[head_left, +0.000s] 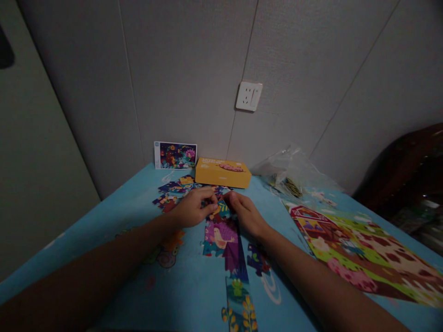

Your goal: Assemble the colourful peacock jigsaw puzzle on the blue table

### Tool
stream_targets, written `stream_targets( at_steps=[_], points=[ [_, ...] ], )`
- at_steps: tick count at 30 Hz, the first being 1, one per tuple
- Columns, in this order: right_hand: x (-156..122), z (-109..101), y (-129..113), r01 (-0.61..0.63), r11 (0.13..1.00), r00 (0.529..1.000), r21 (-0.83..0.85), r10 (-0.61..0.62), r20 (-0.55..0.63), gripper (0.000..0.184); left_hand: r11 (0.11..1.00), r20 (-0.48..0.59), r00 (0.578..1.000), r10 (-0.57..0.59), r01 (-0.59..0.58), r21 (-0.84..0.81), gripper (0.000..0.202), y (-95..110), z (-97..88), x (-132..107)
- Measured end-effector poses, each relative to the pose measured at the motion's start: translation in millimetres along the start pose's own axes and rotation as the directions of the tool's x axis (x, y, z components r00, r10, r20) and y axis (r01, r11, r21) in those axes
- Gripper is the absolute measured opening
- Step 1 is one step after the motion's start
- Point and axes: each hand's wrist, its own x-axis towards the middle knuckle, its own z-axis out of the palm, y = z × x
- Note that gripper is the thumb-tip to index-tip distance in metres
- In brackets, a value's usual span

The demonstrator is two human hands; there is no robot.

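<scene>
My left hand (196,207) is closed, thumb and index finger pinched on a small puzzle piece (216,210) with some orange on it. Just right of it, my right hand (246,213) has its fingers curled and thumb pressed in; what it grips, if anything, is hidden. Below both hands lies a joined strip of jigsaw puzzle (221,240), purple with a pale bird, running down to a section with a green frog (237,287). A loose cluster of dark pieces (256,259) sits beside the right forearm. More pieces (169,189) lie beyond the left hand.
A yellow box (223,173) stands against the wall, with a picture card (176,156) leaning to its left. At the back right rests a clear plastic bag (292,173) with pieces inside. A farm-scene puzzle (360,253) covers the right side of the blue patterned cloth (194,295).
</scene>
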Motion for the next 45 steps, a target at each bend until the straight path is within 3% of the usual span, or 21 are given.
stream_targets(
  at_steps=[5, 10, 13, 20, 28, 36, 45],
  points=[
    [-2, -2, -6, -0.038, 0.989, 0.998, -0.143, 0.045, 0.049, 0.037, 0.997, -0.097, 0.995, -0.03, 0.037, 0.069, 0.014, 1, -0.5, 2],
    [-1, -4, -2, -0.021, 0.99, 0.998, -0.138, 0.013, -0.057, 0.037, 0.997, 0.044, 0.999, -0.013, 0.009, 0.078, 0.025, -3, 1.2, 2],
    [0, -4, -1, -0.015, 0.986, 0.998, -0.164, 0.004, -0.069, 0.039, 0.992, 0.033, 0.998, 0.052, -0.055, 0.111, 0.028, -6, 2.3, 2],
    [1, -3, 0, -0.001, 0.973, 1.0, -0.232, 0.001, 0.0, 0.041, 0.985, -0.025, 0.997, 0.079, -0.074, 0.156, 0.027, -1, -0.8, 0],
    [0, -3, 2, 0.001, 0.965, 0.998, -0.263, 0.017, 0.066, 0.038, 0.971, 0.036, 0.99, 0.135, -0.139, 0.197, 0.027, -4, -1.9, 0],
    [-3, -5, -9, -0.06, 0.935, 0.977, -0.349, 0.126, 0.171, 0.03, 0.94, 0.143, 0.973, 0.183, -0.216, 0.263, 0.024, -1, -2.7, 0],
    [-3, -5, -9, -0.057, 0.937, 0.973, -0.345, 0.129, 0.189, 0.031, 0.941, 0.157, 0.969, 0.191, -0.226, 0.251, 0.025, -2, -3.0, 1]
  ],
)
